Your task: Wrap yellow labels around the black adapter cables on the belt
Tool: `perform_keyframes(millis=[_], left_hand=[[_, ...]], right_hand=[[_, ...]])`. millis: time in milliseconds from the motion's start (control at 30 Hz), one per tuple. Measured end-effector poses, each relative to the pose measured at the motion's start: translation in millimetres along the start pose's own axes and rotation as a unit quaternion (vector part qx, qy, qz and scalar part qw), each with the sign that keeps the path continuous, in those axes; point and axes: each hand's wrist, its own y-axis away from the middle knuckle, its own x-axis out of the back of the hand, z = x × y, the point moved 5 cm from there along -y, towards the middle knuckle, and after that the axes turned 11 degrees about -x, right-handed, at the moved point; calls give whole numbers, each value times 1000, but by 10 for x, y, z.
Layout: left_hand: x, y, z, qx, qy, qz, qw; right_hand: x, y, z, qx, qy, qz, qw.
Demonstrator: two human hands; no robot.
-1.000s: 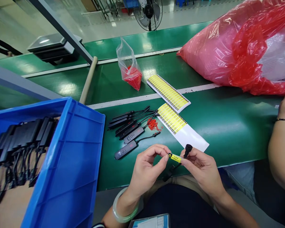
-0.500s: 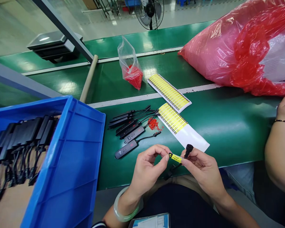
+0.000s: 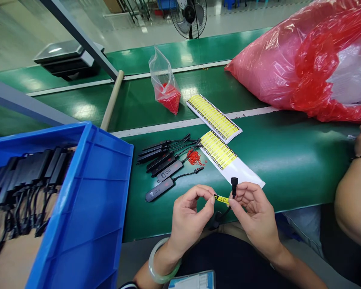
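My left hand (image 3: pixel 188 218) pinches one end of a small yellow label (image 3: pixel 222 198) between thumb and forefinger. My right hand (image 3: pixel 254 214) pinches the other end where the label wraps a thin black cable, whose round black connector (image 3: pixel 234 183) sticks up above my fingers. The cable hangs down between my hands towards my lap. Two sheets of yellow labels (image 3: pixel 218 149) lie on the green belt (image 3: pixel 289 156) just beyond my hands, next to a scatter of small red rings (image 3: pixel 195 157).
Several black controller units with cables (image 3: pixel 165 160) lie left of the rings. A blue crate (image 3: pixel 87 208) with more black units stands at the left. A small bag of red rings (image 3: pixel 165 86) and a big red plastic bag (image 3: pixel 307 60) sit farther back. Another person's arm (image 3: pixel 353 192) is at right.
The connector has turned from tilted right to upright above my right fingers, and my hands have shifted slightly lower. The other person's hand at right has drawn back a little.
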Motion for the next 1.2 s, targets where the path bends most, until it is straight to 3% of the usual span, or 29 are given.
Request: perform_keyframes(millis=[167,367,467,533,600,700,767,867,933,1000,1100,1200], left_hand=[[-32,12,-46,8,65,25,998],[-220,29,-38,-21,49,-86,995],[-101,-7,-28,-54,41,-25,997],[47,-71,-37,-71,38,52,995],[111,-161,-83,-77,2,77,994],[-101,-299,-254,-113,-119,-34,986],[-369,-334,-459,-161,-221,-127,954],[-732,-305,-846,-205,-371,-205,882],[-882,-252,-1058,-210,-442,-234,840],[-948,-190,-1172,-215,-478,-256,812],[-946,-119,-1183,-227,-481,-289,796],[-913,-104,-1128,-236,-450,-328,796]], right_hand=[[1,27,-5,12,-3,5,1000],[-19,89,2,36,27,-33,998],[118,36,-84,68,76,-31,994],[350,-71,-240,98,130,1,987],[669,-227,-488,142,196,56,969],[1104,-513,-900,227,319,113,913],[1246,-743,-1002,238,438,64,864],[1416,-1044,-764,153,608,-18,778],[1572,-1134,-496,99,646,-18,756],[1716,-1128,-222,60,653,-5,755],[1809,-1039,69,25,641,14,767],[1613,-1044,188,26,600,17,799]])
